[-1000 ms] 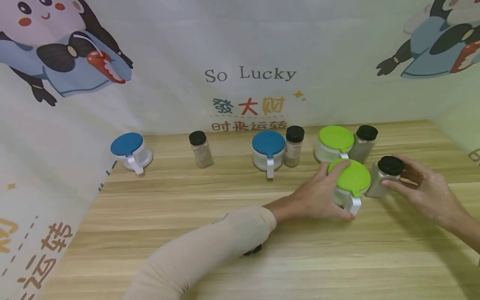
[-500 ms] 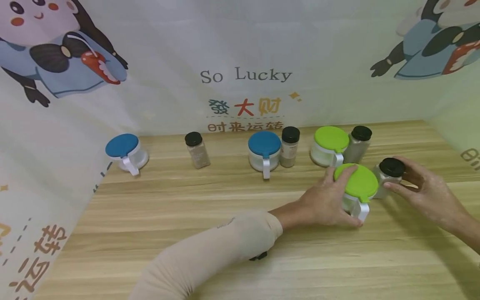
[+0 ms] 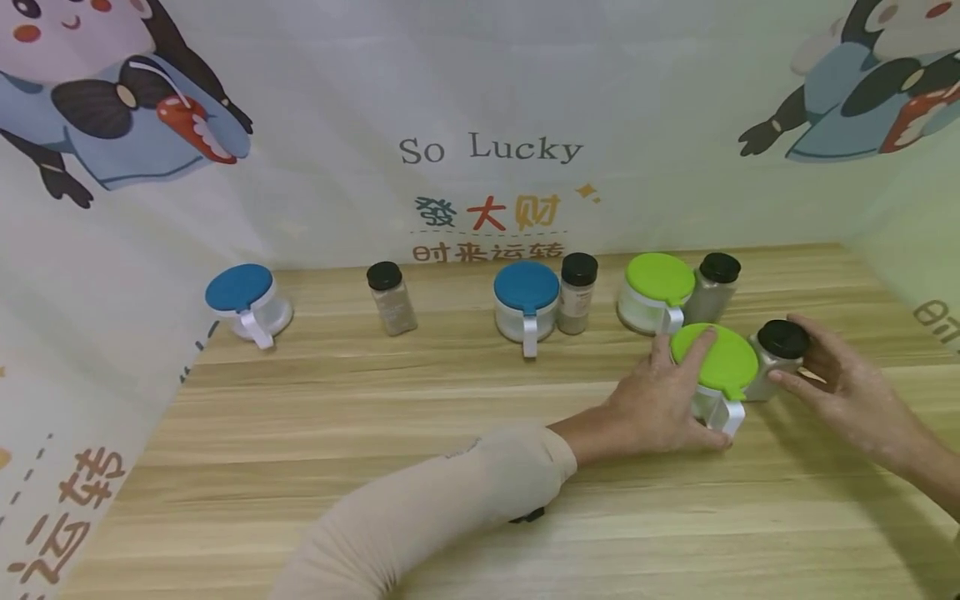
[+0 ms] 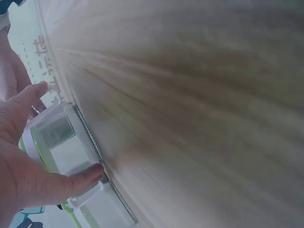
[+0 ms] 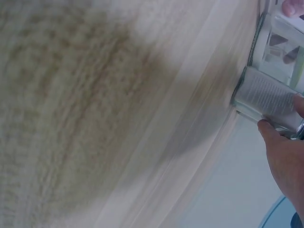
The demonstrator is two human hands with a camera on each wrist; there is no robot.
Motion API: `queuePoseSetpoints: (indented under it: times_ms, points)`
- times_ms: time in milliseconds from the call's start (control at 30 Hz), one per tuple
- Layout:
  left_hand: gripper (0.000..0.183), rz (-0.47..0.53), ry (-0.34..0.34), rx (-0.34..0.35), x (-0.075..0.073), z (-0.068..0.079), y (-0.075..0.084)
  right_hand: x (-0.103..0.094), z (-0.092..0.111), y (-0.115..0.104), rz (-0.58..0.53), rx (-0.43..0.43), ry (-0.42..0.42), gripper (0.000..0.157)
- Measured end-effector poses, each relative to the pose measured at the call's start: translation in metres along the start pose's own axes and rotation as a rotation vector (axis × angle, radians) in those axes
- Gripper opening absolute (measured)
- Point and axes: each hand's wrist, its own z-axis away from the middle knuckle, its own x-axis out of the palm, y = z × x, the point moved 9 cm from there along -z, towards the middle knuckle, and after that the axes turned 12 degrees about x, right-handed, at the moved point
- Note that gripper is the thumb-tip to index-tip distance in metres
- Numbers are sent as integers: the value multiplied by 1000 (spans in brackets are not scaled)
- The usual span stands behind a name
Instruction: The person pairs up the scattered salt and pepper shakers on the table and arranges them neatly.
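Observation:
My left hand [image 3: 656,407] grips a clear seasoning jar with a green lid [image 3: 716,360], thumb near its white handle and fingers round the far side. Just right of it, my right hand [image 3: 858,396] holds a square spice bottle with a black cap [image 3: 782,340] between thumb and fingers. Jar and bottle stand side by side on the table, right at each other's sides. In the left wrist view the jar's clear wall [image 4: 64,140] shows between thumb and fingers. Printed text covers the bottle's side [image 5: 268,97] in the right wrist view.
Behind stand another green-lidded jar [image 3: 656,292] and a black-capped bottle [image 3: 714,292]. Further left are a blue-lidded jar [image 3: 527,296] beside a bottle [image 3: 577,296], a lone bottle [image 3: 392,302], and a blue-lidded jar [image 3: 243,296]. A printed cloth [image 3: 322,100] hangs behind the wooden table [image 3: 375,400].
My left hand has moved the green-lidded jar right and slightly toward me, up to the bottle. My right hand stays round the bottle. The head view has shifted slightly.

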Motion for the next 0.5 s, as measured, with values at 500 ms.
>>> queuePoseSetpoints:
  times_ms: [500]
  points:
    - [108, 59, 207, 90, -60, 39, -12, -25, 0, -58, 2, -66, 243, 60]
